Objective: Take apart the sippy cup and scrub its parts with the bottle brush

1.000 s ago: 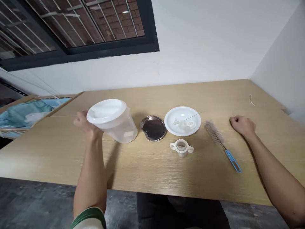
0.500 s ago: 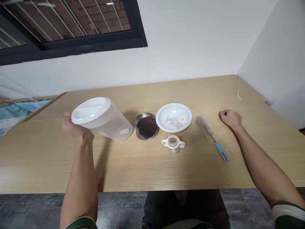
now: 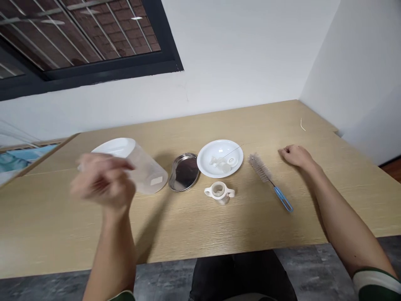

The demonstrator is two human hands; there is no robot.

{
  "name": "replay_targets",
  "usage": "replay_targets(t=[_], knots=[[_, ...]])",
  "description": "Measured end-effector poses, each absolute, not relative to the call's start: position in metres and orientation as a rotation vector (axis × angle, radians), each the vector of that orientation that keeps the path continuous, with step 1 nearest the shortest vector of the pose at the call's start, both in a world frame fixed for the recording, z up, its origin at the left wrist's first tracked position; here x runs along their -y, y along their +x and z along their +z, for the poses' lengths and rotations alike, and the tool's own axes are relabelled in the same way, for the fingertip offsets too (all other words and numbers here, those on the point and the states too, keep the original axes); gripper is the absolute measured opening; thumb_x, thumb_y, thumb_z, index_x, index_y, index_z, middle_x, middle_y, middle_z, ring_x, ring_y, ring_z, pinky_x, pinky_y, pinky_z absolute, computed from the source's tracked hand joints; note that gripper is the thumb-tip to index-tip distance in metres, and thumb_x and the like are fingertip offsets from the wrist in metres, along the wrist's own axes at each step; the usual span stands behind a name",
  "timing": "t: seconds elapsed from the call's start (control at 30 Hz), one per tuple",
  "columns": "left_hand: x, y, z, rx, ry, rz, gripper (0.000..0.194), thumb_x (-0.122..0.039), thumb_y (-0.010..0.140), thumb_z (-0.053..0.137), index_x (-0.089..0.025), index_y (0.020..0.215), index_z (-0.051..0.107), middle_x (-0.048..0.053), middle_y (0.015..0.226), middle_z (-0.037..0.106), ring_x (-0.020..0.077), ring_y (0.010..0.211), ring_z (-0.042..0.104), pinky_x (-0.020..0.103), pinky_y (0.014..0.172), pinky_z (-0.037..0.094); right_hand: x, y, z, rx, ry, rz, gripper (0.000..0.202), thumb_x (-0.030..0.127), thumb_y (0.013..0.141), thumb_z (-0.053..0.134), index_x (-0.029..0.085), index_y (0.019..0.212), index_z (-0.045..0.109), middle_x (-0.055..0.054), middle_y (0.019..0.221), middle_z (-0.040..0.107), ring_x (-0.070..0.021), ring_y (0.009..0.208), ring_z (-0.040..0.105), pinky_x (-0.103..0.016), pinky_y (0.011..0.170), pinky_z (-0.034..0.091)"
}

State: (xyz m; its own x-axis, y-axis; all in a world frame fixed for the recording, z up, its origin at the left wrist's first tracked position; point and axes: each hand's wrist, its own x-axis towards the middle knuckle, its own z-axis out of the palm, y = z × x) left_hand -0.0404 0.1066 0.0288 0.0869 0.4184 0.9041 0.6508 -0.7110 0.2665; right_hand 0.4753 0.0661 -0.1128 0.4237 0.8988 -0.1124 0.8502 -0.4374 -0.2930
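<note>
My left hand (image 3: 103, 179) is raised in front of a translucent plastic container (image 3: 147, 171) with a white lid (image 3: 117, 147), and hides part of it. Motion smears its curled fingers, and I see nothing held in them. Resting on the table at the right, my right hand (image 3: 296, 156) is loosely closed with nothing in it. Nearest to it lies a bottle brush (image 3: 283, 199) with a blue handle and pale bristles. Between the hands are a kidney-shaped metal tray (image 3: 184, 173), a white plate (image 3: 203, 161) holding small whitish parts, and a cream two-handled ring piece (image 3: 220, 192).
The wooden table (image 3: 175, 234) runs back to a white wall with a dark-framed window (image 3: 112, 75). A small bent pale strip (image 3: 302, 124) lies at the far right. Beyond the left edge is some blue cloth (image 3: 28, 159).
My left hand has come off the container and lifted in front of it. The view has shifted slightly to the right. My right hand stays resting on the table.
</note>
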Motion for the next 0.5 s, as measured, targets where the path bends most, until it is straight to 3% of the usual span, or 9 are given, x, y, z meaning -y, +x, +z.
replay_targets(t=[0.07,0.13,0.2,0.27,0.33,0.5], knots=[[-0.113,-0.013,0.021,0.952,-2.542,-1.388,0.027,-0.032,0.090,0.055,-0.022,0.067,0.065,0.000,0.064,0.065,0.0182,0.063,0.058,0.036,0.072,0.044,-0.051,0.474,-0.097,1.672,-2.346,0.696,0.054,0.063,0.092,0.049,0.016,0.075,0.071,-0.013,0.079,0.072,-0.0229,0.074,0.066,-0.031,0.067,0.048],[-0.127,0.014,0.012,1.098,-2.920,-0.863,0.020,-0.038,0.093,0.059,-0.023,0.092,0.072,0.003,0.094,0.075,0.0221,0.090,0.067,0.040,0.090,0.046,-0.036,0.464,-0.080,1.789,-2.086,1.225,0.064,0.077,0.083,0.057,0.014,0.074,0.070,-0.013,0.078,0.072,-0.0202,0.069,0.065,-0.029,0.062,0.048],[-0.145,0.039,0.000,1.224,-3.125,-0.478,0.038,-0.049,0.093,0.059,-0.023,0.119,0.069,0.007,0.121,0.071,0.0256,0.108,0.064,0.044,0.104,0.042,-0.026,0.449,-0.067,1.850,-2.032,1.463,0.067,0.079,0.067,0.071,0.013,0.072,0.068,-0.013,0.077,0.071,-0.0202,0.069,0.066,-0.027,0.057,0.047],[-0.164,0.059,-0.014,1.203,-3.248,-0.161,0.049,-0.048,0.090,0.063,-0.026,0.133,0.063,0.009,0.137,0.063,0.0310,0.130,0.053,0.050,0.115,0.031,-0.023,0.433,-0.061,1.886,-2.096,1.533,0.062,0.073,0.060,0.079,0.013,0.069,0.068,-0.013,0.076,0.071,-0.0210,0.070,0.067,-0.026,0.056,0.048],[-0.178,0.073,-0.028,1.156,-3.307,0.049,0.054,-0.044,0.087,0.067,-0.029,0.139,0.060,0.009,0.142,0.058,0.0337,0.138,0.044,0.053,0.118,0.025,-0.025,0.420,-0.062,1.941,-2.104,1.590,0.056,0.067,0.060,0.082,0.013,0.067,0.068,-0.011,0.072,0.071,-0.0215,0.069,0.068,-0.026,0.055,0.049],[-0.187,0.083,-0.052,1.155,-3.334,0.134,0.049,-0.036,0.086,0.070,-0.031,0.134,0.064,0.009,0.138,0.058,0.0348,0.136,0.044,0.053,0.115,0.027,-0.030,0.410,-0.075,2.015,-2.047,1.686,0.043,0.054,0.065,0.079,0.012,0.062,0.068,-0.008,0.062,0.068,-0.0185,0.060,0.064,-0.028,0.054,0.051]])
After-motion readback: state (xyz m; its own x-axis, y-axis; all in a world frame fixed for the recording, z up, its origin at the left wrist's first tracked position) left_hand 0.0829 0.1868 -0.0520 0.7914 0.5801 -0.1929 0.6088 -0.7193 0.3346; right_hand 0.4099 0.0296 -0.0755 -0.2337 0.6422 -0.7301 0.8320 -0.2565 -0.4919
